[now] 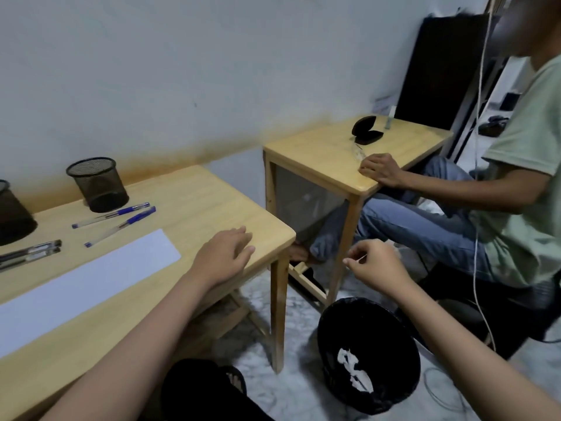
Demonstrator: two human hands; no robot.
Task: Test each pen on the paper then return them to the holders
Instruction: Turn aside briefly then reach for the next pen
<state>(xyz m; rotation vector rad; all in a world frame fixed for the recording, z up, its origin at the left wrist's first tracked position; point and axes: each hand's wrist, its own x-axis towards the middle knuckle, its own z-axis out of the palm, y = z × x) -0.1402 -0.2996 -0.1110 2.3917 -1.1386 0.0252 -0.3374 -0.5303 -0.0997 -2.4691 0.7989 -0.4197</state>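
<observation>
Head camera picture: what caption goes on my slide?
Left hand rests on the table by pens and paper.

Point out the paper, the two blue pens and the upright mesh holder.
paper [91, 275]: head view, middle of the sheet.
blue pens [121, 226]: head view, barrel of the nearer pen.
mesh holder [97, 185]: head view, side wall.

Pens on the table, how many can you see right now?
4. Two blue pens lie side by side near the mesh holder, above the paper. Two black pens lie together at the left edge, cut off by the frame; more may be hidden there.
</observation>
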